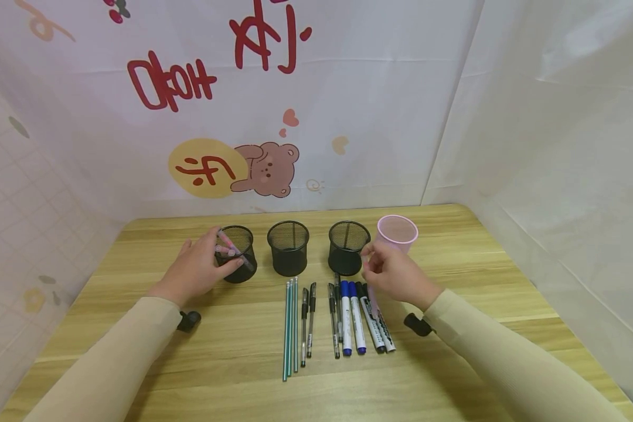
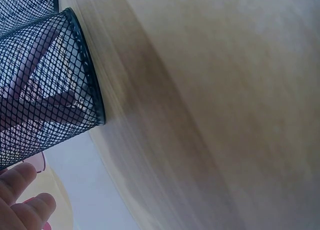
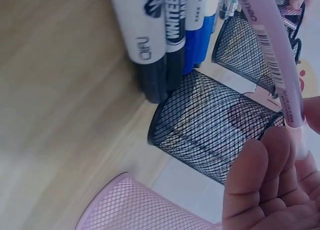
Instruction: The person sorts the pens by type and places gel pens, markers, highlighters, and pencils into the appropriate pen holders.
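At the leftmost black mesh pen cup (image 1: 238,275), my left hand (image 1: 194,266) holds the cup's left side, thumb across the front and fingers at the back. Pink pens (image 1: 228,240) lean inside this cup; the left wrist view shows them through the mesh, with two left fingertips (image 2: 39,207) just beyond the wall. My right hand (image 1: 398,275) pinches one end of a translucent pink pen (image 3: 274,54) with a barcode label. It hangs over the black whiteboard markers (image 1: 370,325), in front of the third black mesh cup (image 1: 346,262) and the pink mesh cup (image 1: 397,241).
Another black mesh cup (image 1: 289,262) stands second in the row. In front lie green pencils (image 1: 290,328), black pens (image 1: 304,328) in pairs and blue markers (image 1: 346,322). A white printed curtain (image 1: 374,146) hangs behind the wooden table (image 1: 216,363).
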Demonstrator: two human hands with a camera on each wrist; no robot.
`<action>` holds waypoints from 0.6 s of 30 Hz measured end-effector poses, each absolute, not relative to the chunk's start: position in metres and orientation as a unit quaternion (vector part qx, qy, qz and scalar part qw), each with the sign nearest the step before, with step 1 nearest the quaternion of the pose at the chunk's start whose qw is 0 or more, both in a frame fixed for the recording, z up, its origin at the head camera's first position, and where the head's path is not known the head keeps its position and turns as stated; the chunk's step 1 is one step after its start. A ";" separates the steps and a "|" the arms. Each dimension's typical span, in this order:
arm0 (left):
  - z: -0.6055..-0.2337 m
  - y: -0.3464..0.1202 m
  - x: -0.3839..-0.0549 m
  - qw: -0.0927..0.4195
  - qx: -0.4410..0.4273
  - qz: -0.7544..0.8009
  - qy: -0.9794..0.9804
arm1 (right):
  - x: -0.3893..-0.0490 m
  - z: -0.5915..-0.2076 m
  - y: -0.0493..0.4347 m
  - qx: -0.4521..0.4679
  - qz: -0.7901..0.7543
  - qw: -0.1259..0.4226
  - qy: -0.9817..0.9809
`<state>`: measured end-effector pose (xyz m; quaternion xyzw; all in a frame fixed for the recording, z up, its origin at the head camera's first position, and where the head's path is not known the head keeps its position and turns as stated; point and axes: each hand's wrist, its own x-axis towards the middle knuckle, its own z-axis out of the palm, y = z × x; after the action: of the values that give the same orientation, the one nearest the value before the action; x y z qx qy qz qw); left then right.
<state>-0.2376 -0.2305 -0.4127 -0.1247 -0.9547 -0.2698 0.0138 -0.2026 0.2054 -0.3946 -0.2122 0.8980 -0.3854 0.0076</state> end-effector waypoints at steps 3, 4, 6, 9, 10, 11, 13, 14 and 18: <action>-0.413 -0.231 -0.238 0.013 -0.125 -0.273 -0.954 | -0.202 -0.393 0.202 -0.209 -0.400 0.008 0.892; -0.413 -0.231 -0.238 0.013 -0.126 -0.273 -0.954 | -0.202 -0.393 0.201 -0.208 -0.406 0.008 0.890; -0.413 -0.231 -0.238 0.013 -0.126 -0.273 -0.954 | -0.202 -0.393 0.197 -0.206 -0.417 0.004 0.885; -0.413 -0.231 -0.238 0.014 -0.127 -0.272 -0.954 | -0.202 -0.391 0.192 -0.204 -0.433 -0.001 0.878; -0.413 -0.231 -0.238 0.014 -0.127 -0.272 -0.954 | -0.201 -0.391 0.190 -0.204 -0.437 -0.004 0.876; -0.413 -0.231 -0.238 0.015 -0.127 -0.272 -0.954 | -0.201 -0.390 0.188 -0.204 -0.439 -0.007 0.875; -0.413 -0.231 -0.238 0.015 -0.127 -0.272 -0.954 | -0.201 -0.389 0.185 -0.204 -0.442 -0.015 0.873; -0.413 -0.231 -0.238 0.015 -0.127 -0.272 -0.954 | -0.201 -0.389 0.183 -0.205 -0.441 -0.021 0.873; -0.413 -0.231 -0.238 0.013 -0.126 -0.273 -0.954 | -0.200 -0.387 0.176 -0.208 -0.448 -0.040 0.869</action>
<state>-0.2382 -0.2310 -0.4133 -0.1258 -0.9536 -0.2730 0.0132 -0.2000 0.1758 -0.3866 -0.2075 0.8688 -0.4478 -0.0405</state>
